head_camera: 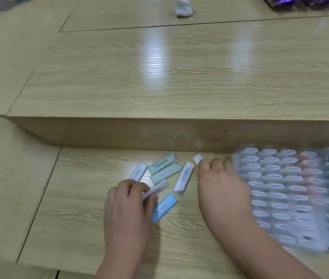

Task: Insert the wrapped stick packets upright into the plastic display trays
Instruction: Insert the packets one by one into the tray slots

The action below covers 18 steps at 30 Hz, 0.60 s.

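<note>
A pale packet (156, 189) is held by the left hand (128, 202), with the fingers curled round one end of it. Just past the fingertips of that hand, a white packet (139, 171) is laid flat on the wooden counter (79, 218). A blue packet (164, 208) is laid just to the right of the left hand, with one end tucked under it. Between the two hands, a bit farther away, two green packets (162, 163) are laid side by side and touching. Just to the left of the right hand (222, 190), a long white packet (183, 179) is laid at a slant. A small white packet (197, 158) is pinched at the fingertips of the right hand, and the other fingers are curled. Right beside that hand, on its right side, the clear plastic tray (292, 194) is seen. It is blurred, but many packets are stood up in its rows. Whether the tray is touched by the right hand cannot be told. Far beyond both hands, a white thing (183, 7) and a shiny purple thing (310, 1) are set on the higher part of the counter.
</note>
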Motion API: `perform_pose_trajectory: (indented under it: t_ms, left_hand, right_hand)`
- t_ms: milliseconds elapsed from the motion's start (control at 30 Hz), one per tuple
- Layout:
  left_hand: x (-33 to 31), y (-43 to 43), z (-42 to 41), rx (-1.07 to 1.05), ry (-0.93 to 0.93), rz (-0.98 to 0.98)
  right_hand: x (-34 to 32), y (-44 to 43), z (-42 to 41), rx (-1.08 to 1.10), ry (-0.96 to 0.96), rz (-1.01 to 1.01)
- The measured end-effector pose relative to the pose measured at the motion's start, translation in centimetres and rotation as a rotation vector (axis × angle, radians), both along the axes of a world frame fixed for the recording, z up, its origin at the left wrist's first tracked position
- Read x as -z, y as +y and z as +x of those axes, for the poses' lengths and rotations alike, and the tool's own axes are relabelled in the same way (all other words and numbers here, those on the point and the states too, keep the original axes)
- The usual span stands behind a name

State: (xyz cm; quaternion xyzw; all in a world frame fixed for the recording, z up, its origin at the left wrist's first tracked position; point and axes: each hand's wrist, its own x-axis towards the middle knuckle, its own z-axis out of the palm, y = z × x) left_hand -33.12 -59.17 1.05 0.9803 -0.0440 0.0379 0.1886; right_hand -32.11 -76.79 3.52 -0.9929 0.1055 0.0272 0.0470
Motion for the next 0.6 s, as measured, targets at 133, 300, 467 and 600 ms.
perform_pose_trajectory:
  t_ms: [133,300,467,600]
  left_hand:
    - [-0.9,0.2,-0.2,-0.051,0.009,-0.165]
    - [-3.0,-0.6,-0.4,-0.021,-0.093,-0.384]
    - [-6.6,-4.5,-1.2,0.115,-0.197,-0.405]
    - [-8.6,-9.9,-2.5,0.208,-0.158,-0.655]
  right_hand:
    - [-2.0,0.4,-0.3,-0.029,0.126,0.034]
    - [-3.4,-1.0,-1.0,-0.048,-0.032,0.275]
    - [-6.0,-7.8,-4.8,-0.057,-0.396,0.531]
    - [-8.0,-15.6,-8.3,0.005,-0.477,0.553]
